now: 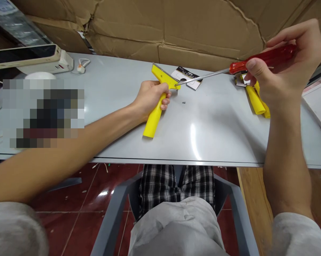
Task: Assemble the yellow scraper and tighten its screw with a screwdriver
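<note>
my left fingers (pixel 164 101) are clamped round the yellow scraper (pixel 155 121) in the middle of the tabletop (pixel 216 135), holding it steady, while my right fingers (pixel 252 65) clamp the red screwdriver (pixel 264 57), its tip lined up on the scraper's head (pixel 168 79).

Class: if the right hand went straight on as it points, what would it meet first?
The right hand's red-handled screwdriver would reach the yellow scraper's head first, though depth is unclear.
</note>
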Action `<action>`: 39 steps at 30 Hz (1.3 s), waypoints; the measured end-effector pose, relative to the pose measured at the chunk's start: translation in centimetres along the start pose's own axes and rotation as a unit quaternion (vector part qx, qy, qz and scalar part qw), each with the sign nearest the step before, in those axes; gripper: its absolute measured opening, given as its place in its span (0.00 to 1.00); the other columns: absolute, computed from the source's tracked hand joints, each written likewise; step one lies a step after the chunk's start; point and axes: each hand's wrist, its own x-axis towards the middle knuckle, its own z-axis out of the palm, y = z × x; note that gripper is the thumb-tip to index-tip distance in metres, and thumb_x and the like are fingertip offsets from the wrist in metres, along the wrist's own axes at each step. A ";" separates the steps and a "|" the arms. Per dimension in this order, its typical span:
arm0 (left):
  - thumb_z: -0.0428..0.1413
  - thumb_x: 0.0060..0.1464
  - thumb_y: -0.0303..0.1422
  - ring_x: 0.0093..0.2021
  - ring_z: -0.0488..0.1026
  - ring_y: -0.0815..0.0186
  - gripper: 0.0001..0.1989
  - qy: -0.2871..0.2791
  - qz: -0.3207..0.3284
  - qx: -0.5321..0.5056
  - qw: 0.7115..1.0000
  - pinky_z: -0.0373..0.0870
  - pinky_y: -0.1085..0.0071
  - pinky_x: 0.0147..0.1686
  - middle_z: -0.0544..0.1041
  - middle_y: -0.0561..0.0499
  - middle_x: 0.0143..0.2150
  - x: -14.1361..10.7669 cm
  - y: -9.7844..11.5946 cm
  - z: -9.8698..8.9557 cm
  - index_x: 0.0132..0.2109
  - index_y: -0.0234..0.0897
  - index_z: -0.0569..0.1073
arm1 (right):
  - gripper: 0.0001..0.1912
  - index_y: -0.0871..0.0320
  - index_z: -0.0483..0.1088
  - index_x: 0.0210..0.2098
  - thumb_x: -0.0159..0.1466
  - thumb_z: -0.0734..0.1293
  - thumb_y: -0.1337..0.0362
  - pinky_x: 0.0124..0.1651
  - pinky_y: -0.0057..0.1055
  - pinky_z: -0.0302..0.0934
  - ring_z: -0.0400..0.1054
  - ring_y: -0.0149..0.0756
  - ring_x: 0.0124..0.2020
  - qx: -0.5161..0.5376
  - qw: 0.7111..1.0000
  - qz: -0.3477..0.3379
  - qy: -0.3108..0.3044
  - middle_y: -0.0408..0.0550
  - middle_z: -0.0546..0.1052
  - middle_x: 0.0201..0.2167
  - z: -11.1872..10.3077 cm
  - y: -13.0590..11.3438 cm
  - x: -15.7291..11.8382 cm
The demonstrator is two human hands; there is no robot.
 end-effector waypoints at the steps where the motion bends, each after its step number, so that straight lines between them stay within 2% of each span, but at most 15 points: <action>1: 0.61 0.51 0.20 0.18 0.63 0.76 0.13 0.000 -0.001 0.001 1.000 0.56 0.80 0.14 0.72 0.55 0.24 0.0 0.0 0.0 0.32 0.40 0.66 | 0.27 0.51 0.76 0.35 0.58 0.81 0.36 0.16 0.30 0.47 0.71 0.30 0.19 -0.003 1.000 -0.007 0.015 0.42 0.74 0.31 0.2 0.3 -0.1; 3: 0.61 0.51 0.20 0.18 0.63 0.76 0.14 0.002 -0.003 0.001 1.000 0.56 0.80 0.14 0.72 0.55 0.24 -0.1 0.0 0.0 0.32 0.41 0.66 | 0.26 0.52 0.72 0.32 0.63 0.78 0.37 0.15 0.31 0.38 0.66 0.28 0.14 0.000 1.000 -0.012 0.023 0.39 0.69 0.25 0.5 0.8 -0.2; 4: 0.61 0.52 0.20 0.18 0.63 0.76 0.14 0.003 -0.002 0.000 1.000 0.56 0.80 0.14 0.72 0.55 0.24 -0.1 0.0 0.0 0.32 0.41 0.65 | 0.25 0.52 0.72 0.33 0.65 0.77 0.38 0.15 0.32 0.39 0.65 0.28 0.14 0.002 1.000 -0.013 0.013 0.40 0.69 0.25 0.6 1.1 -0.2; 8: 0.61 0.52 0.19 0.17 0.63 0.76 0.14 0.004 0.001 -0.002 1.000 0.56 0.80 0.14 0.71 0.55 0.24 0.0 0.0 0.1 0.32 0.41 0.65 | 0.27 0.49 0.80 0.41 0.56 0.81 0.36 0.26 0.40 0.62 0.69 0.33 0.27 0.010 0.999 -0.034 -0.001 0.47 0.75 0.39 0.3 1.4 0.1; 10: 0.61 0.52 0.19 0.17 0.63 0.76 0.14 0.005 -0.001 -0.004 1.000 0.56 0.80 0.14 0.72 0.55 0.25 0.1 0.0 0.0 0.32 0.41 0.65 | 0.26 0.46 0.81 0.41 0.51 0.83 0.38 0.27 0.41 0.63 0.67 0.35 0.28 0.024 0.999 -0.035 -0.002 0.46 0.75 0.40 0.1 0.9 0.3; 14: 0.61 0.53 0.19 0.17 0.63 0.76 0.15 0.005 -0.002 -0.004 1.000 0.55 0.80 0.13 0.71 0.55 0.24 0.2 -0.1 0.0 0.32 0.41 0.65 | 0.26 0.46 0.79 0.41 0.57 0.81 0.35 0.16 0.33 0.54 0.69 0.33 0.23 0.039 0.999 0.008 -0.026 0.43 0.71 0.36 0.2 -0.2 0.3; 20: 0.61 0.52 0.20 0.17 0.63 0.76 0.13 0.002 -0.002 0.004 1.000 0.56 0.79 0.14 0.73 0.55 0.24 0.2 -0.1 0.0 0.32 0.41 0.66 | 0.23 0.51 0.74 0.36 0.68 0.75 0.38 0.18 0.28 0.41 0.62 0.24 0.17 -0.020 0.999 -0.042 0.021 0.40 0.69 0.30 0.5 0.9 -0.1; 22: 0.61 0.52 0.20 0.17 0.63 0.76 0.13 0.003 0.000 0.004 1.000 0.56 0.79 0.14 0.72 0.55 0.24 0.1 -0.1 0.0 0.32 0.41 0.66 | 0.28 0.51 0.77 0.40 0.67 0.72 0.31 0.23 0.30 0.49 0.63 0.26 0.23 -0.014 0.998 -0.060 0.010 0.41 0.71 0.34 0.5 1.4 0.0; 25: 0.61 0.52 0.19 0.18 0.63 0.76 0.13 0.003 0.003 0.006 1.000 0.56 0.79 0.14 0.72 0.55 0.23 0.1 -0.1 0.0 0.31 0.40 0.66 | 0.39 0.47 0.82 0.46 0.56 0.73 0.21 0.33 0.36 0.63 0.67 0.31 0.33 0.020 0.996 -0.084 0.011 0.44 0.74 0.41 0.3 1.3 0.1; 26: 0.60 0.51 0.19 0.18 0.63 0.76 0.12 0.002 0.004 0.006 1.000 0.56 0.79 0.14 0.72 0.55 0.24 0.1 -0.1 0.0 0.31 0.40 0.67 | 0.36 0.47 0.82 0.48 0.58 0.76 0.25 0.29 0.35 0.62 0.68 0.31 0.32 0.022 0.998 -0.053 -0.011 0.46 0.75 0.43 0.3 1.0 0.1; 27: 0.60 0.51 0.19 0.18 0.63 0.76 0.12 0.003 0.005 0.005 1.000 0.56 0.79 0.14 0.72 0.55 0.24 0.1 -0.1 0.0 0.31 0.40 0.67 | 0.34 0.47 0.82 0.47 0.58 0.78 0.27 0.24 0.31 0.56 0.66 0.30 0.31 0.035 0.998 -0.043 0.010 0.46 0.74 0.42 0.4 0.6 0.0; 30: 0.61 0.52 0.20 0.17 0.63 0.76 0.13 0.004 0.000 0.003 1.000 0.56 0.79 0.14 0.72 0.56 0.23 0.2 -0.1 0.0 0.32 0.41 0.66 | 0.27 0.49 0.81 0.44 0.61 0.80 0.34 0.18 0.24 0.52 0.67 0.27 0.27 0.027 0.999 -0.030 0.008 0.42 0.72 0.36 0.7 -0.2 -0.1; 35: 0.63 0.52 0.20 0.17 0.64 0.75 0.16 0.000 -0.008 -0.002 1.000 0.56 0.79 0.13 0.73 0.55 0.24 0.2 0.0 0.0 0.33 0.42 0.64 | 0.27 0.52 0.76 0.35 0.61 0.80 0.36 0.15 0.24 0.42 0.63 0.25 0.19 0.014 0.999 -0.024 0.046 0.40 0.69 0.29 0.9 -0.1 -0.2; 37: 0.63 0.51 0.20 0.17 0.64 0.75 0.15 -0.002 -0.011 -0.001 1.000 0.56 0.79 0.13 0.74 0.54 0.24 0.2 0.0 0.0 0.34 0.42 0.65 | 0.23 0.50 0.77 0.38 0.64 0.78 0.37 0.17 0.24 0.47 0.67 0.28 0.23 -0.001 1.000 -0.020 0.014 0.41 0.71 0.32 0.5 0.0 -0.2; 39: 0.62 0.50 0.20 0.17 0.64 0.76 0.15 -0.002 -0.014 0.001 1.000 0.56 0.80 0.14 0.73 0.55 0.24 0.2 0.1 -0.1 0.34 0.42 0.65 | 0.22 0.47 0.78 0.42 0.65 0.76 0.37 0.22 0.26 0.59 0.72 0.34 0.34 -0.020 1.000 -0.012 -0.020 0.44 0.74 0.39 0.0 -0.1 -0.1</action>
